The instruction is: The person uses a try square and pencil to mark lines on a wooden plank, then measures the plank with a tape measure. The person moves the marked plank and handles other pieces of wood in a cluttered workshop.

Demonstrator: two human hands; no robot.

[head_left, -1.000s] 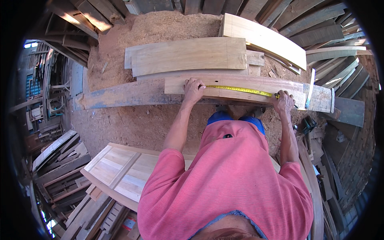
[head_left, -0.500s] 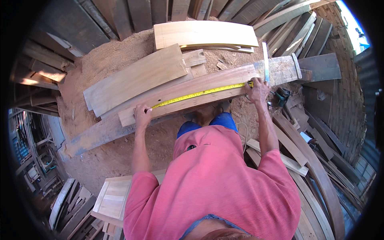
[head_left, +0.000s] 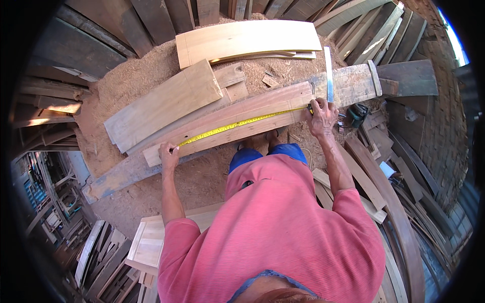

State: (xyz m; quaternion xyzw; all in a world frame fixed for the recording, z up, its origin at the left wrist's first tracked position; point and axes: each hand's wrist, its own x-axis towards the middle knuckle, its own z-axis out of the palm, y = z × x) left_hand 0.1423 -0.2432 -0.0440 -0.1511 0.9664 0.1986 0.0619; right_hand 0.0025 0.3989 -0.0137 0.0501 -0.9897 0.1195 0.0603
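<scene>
A yellow tape measure blade (head_left: 235, 123) is stretched along a pale wooden beam (head_left: 242, 132). My left hand (head_left: 169, 154) is closed on the tape's free end, close to the beam's left end. At the other end, my right hand (head_left: 322, 118) is wrapped round the dark tape case, mostly hidden by its fingers. Behind the tape lies a reddish plank (head_left: 262, 103) with a dark knot hole near its left end. Just beyond my right hand, a narrow metal strip (head_left: 329, 76) lies across a worn, stained board (head_left: 351, 86).
Two pale boards (head_left: 161, 106) and a brighter stack (head_left: 247, 40) rest on sawdust behind the beam. A dark green power tool (head_left: 357, 116) sits right of my right hand. Loose planks (head_left: 384, 177) crowd the right side; a panelled wooden piece (head_left: 146, 242) stands at lower left.
The view has shifted, so boards and beam appear farther left. Both hands keep hold of the tape, which stays stretched; my left hand looks slightly nearer the beam's left end.
</scene>
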